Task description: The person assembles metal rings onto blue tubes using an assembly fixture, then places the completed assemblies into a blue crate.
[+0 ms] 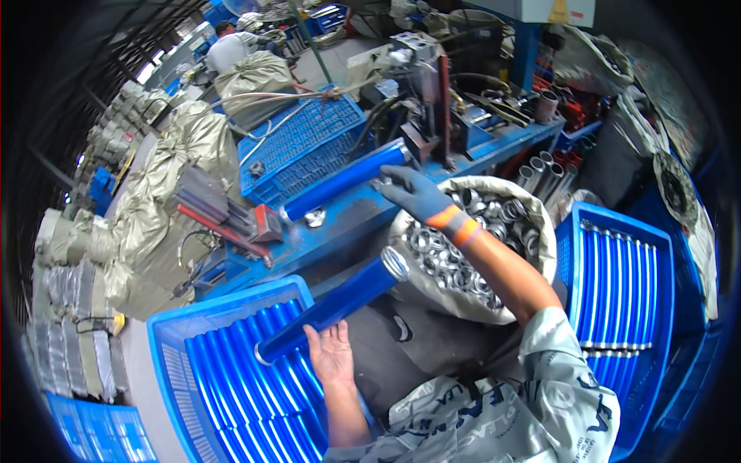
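My bare left hand is palm up, its fingers running under a shiny blue tube with silver ends. The tube slants above a blue crate filled with similar blue tubes. My right hand, in a grey glove with an orange cuff, has a small metal ring between its fingertips, partly hidden. Just beyond those fingers, a second blue tube lies across the blue machine bench. Below the right forearm stands a sack of loose metal rings.
Another blue crate with rows of blue tubes stands to my right. Machine parts rise from the bench's left end. Behind it are a blue mesh crate and bare metal pipes. A person sits farther back among sacks.
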Action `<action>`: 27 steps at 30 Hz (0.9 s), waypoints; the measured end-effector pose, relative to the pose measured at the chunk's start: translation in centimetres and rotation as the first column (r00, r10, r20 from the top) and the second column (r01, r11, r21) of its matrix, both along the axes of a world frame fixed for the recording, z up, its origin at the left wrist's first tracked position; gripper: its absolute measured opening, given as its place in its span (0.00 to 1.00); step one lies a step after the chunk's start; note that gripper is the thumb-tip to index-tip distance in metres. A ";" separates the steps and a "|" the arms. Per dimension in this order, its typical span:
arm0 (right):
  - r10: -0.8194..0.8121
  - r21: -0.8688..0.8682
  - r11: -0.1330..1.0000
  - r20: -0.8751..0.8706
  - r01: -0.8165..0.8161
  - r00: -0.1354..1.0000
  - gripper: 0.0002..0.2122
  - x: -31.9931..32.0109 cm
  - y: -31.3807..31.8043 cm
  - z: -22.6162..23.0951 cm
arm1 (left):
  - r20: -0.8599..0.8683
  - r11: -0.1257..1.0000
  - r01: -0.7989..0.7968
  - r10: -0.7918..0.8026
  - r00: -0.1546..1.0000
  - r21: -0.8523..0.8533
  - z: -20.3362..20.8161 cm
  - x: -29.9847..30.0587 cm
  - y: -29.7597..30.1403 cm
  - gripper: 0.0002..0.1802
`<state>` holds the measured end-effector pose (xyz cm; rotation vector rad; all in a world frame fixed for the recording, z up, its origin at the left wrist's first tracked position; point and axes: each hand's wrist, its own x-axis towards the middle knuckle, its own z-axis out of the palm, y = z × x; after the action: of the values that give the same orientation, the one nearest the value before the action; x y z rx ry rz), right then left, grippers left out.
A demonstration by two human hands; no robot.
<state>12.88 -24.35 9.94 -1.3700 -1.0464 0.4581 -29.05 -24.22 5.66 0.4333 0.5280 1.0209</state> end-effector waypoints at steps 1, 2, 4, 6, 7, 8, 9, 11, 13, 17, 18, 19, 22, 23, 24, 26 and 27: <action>0.045 -0.183 0.982 0.031 -0.038 0.999 0.34 -2.7 3.8 3.2 | -0.018 0.998 -0.061 0.061 0.998 0.023 0.2 -2.9 0.8 0.34; -0.057 -0.120 0.988 0.279 0.094 0.959 0.33 -2.6 7.5 2.6 | 0.015 0.997 -0.063 0.062 0.998 0.049 0.2 -4.4 1.0 0.34; -0.181 -0.043 0.963 0.632 0.267 0.754 0.31 -0.2 12.8 -0.1 | 0.030 0.996 -0.091 0.090 0.995 0.025 0.0 -5.6 0.9 0.34; -0.123 -0.088 0.927 0.848 0.366 0.515 0.34 -2.8 17.9 -0.7 | -0.026 0.979 -0.202 0.202 0.979 0.012 0.5 -10.0 0.6 0.34; -0.185 -0.011 0.877 0.915 0.481 0.359 0.32 0.8 18.4 -2.8 | -0.024 0.983 -0.182 0.182 0.983 -0.004 0.1 -9.0 0.6 0.34; -0.176 -0.058 0.816 0.923 0.575 0.342 0.32 5.1 17.7 -4.8 | 0.007 0.985 -0.167 0.168 0.986 -0.039 0.3 -7.2 0.4 0.33; -0.162 -0.110 0.762 0.922 0.639 0.352 0.31 7.4 17.3 -6.0 | -0.009 0.989 -0.147 0.147 0.989 -0.016 -0.6 -7.1 0.5 0.33; 0.064 -0.337 0.708 0.906 0.621 0.418 0.32 6.9 17.3 -5.8 | -0.068 0.987 -0.162 0.161 0.985 -0.008 -1.1 -8.4 0.9 0.34; 0.075 -0.303 0.777 0.915 0.552 0.396 0.33 3.6 16.8 -4.0 | -0.111 0.975 -0.220 0.221 0.969 0.020 -1.2 -9.7 1.4 0.34; -0.241 0.258 0.961 0.612 0.098 0.754 0.35 -0.8 8.2 5.2 | -0.167 0.978 -0.180 0.196 0.966 0.109 -2.2 -8.9 3.1 0.34; -0.327 0.353 0.924 0.537 0.145 0.778 0.35 -0.6 4.3 7.3 | -0.170 0.983 -0.139 0.158 0.973 0.119 -2.6 -6.2 3.5 0.32; -0.402 0.375 0.900 0.525 0.220 0.750 0.34 0.0 0.3 8.9 | -0.179 0.989 -0.113 0.128 0.975 0.093 -5.6 -4.0 4.5 0.28; -0.529 0.234 0.837 0.111 0.495 0.842 0.34 4.3 -10.7 3.7 | -0.184 0.988 0.151 -0.154 0.971 -0.030 -5.1 11.7 5.8 0.32; -0.578 0.182 0.800 -0.025 0.572 0.816 0.31 2.9 -12.9 4.5 | -0.174 0.986 0.165 -0.169 0.970 -0.035 -5.4 15.8 7.9 0.36; -0.545 0.131 0.815 -0.159 0.564 0.823 0.29 2.3 -15.5 4.1 | -0.150 0.986 0.168 -0.169 0.974 -0.018 -5.1 19.6 10.8 0.41; -0.559 0.117 0.799 -0.215 0.589 0.801 0.27 -0.1 -19.7 4.1 | -0.142 0.989 0.137 -0.128 0.982 0.059 -3.3 26.2 17.3 0.42; -0.554 0.093 0.811 -0.201 0.578 0.808 0.26 -0.7 -22.6 4.0 | -0.155 0.997 0.020 -0.008 0.988 0.076 -2.7 30.2 18.7 0.42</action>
<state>12.22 -46.93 13.97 -1.4038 -0.4780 0.0372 1.14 -5.57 2.99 0.5875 0.6242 1.0018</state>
